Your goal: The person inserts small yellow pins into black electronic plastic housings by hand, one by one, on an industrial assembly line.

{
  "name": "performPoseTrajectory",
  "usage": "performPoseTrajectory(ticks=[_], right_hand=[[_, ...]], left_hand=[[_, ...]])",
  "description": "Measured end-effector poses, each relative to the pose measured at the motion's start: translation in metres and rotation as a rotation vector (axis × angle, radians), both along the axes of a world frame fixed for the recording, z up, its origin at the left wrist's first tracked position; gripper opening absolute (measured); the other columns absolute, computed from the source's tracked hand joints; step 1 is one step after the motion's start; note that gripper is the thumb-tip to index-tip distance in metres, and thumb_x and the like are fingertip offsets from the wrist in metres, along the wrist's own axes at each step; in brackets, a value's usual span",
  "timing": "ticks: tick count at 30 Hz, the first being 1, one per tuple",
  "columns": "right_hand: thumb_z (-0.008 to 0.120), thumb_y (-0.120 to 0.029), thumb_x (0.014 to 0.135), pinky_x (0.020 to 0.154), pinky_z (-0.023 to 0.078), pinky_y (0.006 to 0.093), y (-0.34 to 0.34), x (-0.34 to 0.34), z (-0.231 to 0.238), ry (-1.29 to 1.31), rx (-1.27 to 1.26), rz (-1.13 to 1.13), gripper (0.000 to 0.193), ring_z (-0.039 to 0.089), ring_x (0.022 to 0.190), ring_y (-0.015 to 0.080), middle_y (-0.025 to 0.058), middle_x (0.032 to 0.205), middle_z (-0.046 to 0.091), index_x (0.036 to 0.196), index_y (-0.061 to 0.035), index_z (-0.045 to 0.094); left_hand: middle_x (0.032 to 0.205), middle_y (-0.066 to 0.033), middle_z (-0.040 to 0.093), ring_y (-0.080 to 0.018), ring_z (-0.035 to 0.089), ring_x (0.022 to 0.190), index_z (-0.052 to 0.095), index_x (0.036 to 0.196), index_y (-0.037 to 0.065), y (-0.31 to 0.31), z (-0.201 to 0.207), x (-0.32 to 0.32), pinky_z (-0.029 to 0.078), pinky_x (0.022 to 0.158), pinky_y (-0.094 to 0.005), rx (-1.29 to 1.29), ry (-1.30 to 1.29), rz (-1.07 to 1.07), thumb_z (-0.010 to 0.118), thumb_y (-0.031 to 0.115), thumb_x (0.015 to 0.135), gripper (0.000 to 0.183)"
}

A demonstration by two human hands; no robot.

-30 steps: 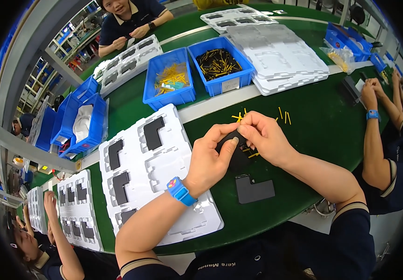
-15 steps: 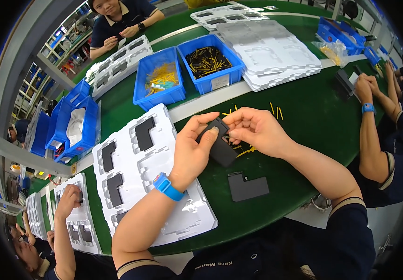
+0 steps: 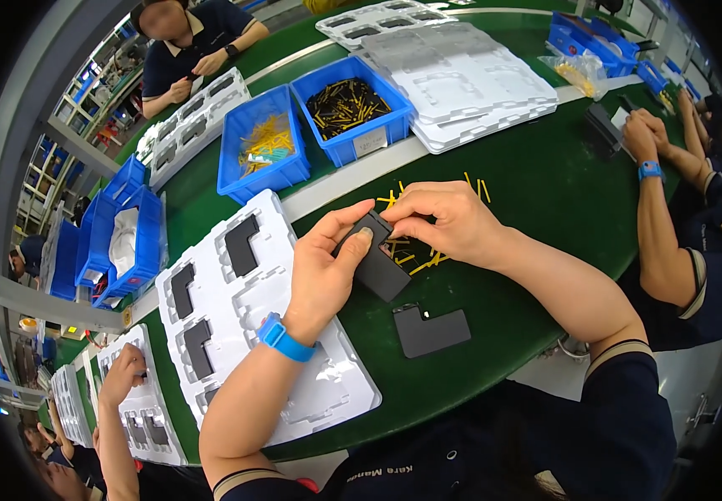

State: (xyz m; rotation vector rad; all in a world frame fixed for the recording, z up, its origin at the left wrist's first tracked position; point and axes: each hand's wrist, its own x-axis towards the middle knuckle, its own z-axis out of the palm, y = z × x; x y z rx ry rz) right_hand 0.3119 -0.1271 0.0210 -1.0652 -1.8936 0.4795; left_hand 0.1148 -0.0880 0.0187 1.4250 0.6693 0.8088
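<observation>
My left hand (image 3: 323, 263) is closed around a black L-shaped plastic housing (image 3: 384, 280), its thumb pressed on the upper face. My right hand (image 3: 453, 224) is closed in a pinch at the housing's upper right corner. Whatever its fingertips hold, if anything, is hidden. A second black L-shaped housing (image 3: 432, 336) lies flat on the green table nearer to me, with a tiny pale speck in its notch. Behind and below my right hand, thin yellow strips (image 3: 432, 260) are scattered on the table, partly covered by the hand and the held housing.
To my left a white moulded tray (image 3: 327, 397) holds several black housings. Farther off stand a blue bin (image 3: 302, 171) of yellow pieces and a blue bin (image 3: 398, 129) of black and yellow strips. White trays (image 3: 461, 83) are stacked behind. Co-workers sit left, right and opposite.
The whole view has shifted slightly, so things sit farther left. My right fingers have moved a little up along the housing's edge. My left hand keeps its hold.
</observation>
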Motion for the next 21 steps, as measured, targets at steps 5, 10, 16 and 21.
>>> performPoseTrajectory(ticks=[5, 10, 16, 21], right_hand=[[0.067, 0.001, 0.075, 0.061, 0.048, 0.0248, 0.003, 0.007, 0.007, 0.028, -0.035, 0.019, 0.021, 0.062, 0.071, 0.0157, 0.0072, 0.080, 0.064, 0.096, -0.0005, 0.065], [0.063, 0.000, 0.080, 0.068, 0.048, 0.0231, 0.021, 0.066, 0.008, 0.117, -0.334, -0.207, 0.006, 0.059, 0.075, 0.0081, 0.0046, 0.081, 0.064, 0.087, 0.0018, 0.062], [0.069, -0.001, 0.073, 0.062, 0.044, 0.0273, 0.015, 0.080, 0.009, -0.191, -0.487, -0.242, 0.009, 0.055, 0.068, 0.0134, 0.0054, 0.075, 0.057, 0.077, -0.0007, 0.061], [0.068, -0.008, 0.074, 0.063, 0.045, 0.0329, 0.018, 0.068, -0.013, -0.379, -0.177, -0.113, 0.013, 0.057, 0.070, 0.0232, 0.0084, 0.075, 0.056, 0.072, -0.0024, 0.057]], left_hand=[[0.101, -0.0065, 0.064, -0.0083, 0.057, 0.089, 0.050, 0.121, 0.000, -0.002, 0.004, 0.003, 0.045, 0.080, -0.0212, 0.040, -0.012, -0.013, 0.051, 0.002, 0.091, 0.031], [0.096, -0.0100, 0.063, -0.0154, 0.062, 0.088, 0.040, 0.130, 0.005, 0.017, 0.032, -0.019, 0.050, 0.080, -0.0284, -0.065, -0.028, 0.056, 0.049, 0.006, 0.092, 0.040], [0.103, -0.0069, 0.060, -0.0120, 0.059, 0.086, 0.037, 0.136, 0.005, 0.023, 0.034, -0.078, 0.048, 0.073, -0.0241, -0.058, 0.119, 0.168, 0.047, -0.002, 0.088, 0.050], [0.081, 0.0004, 0.061, -0.0064, 0.055, 0.074, 0.050, 0.121, -0.002, 0.002, 0.029, -0.125, 0.042, 0.063, -0.0191, -0.058, 0.402, 0.332, 0.056, -0.001, 0.084, 0.038]])
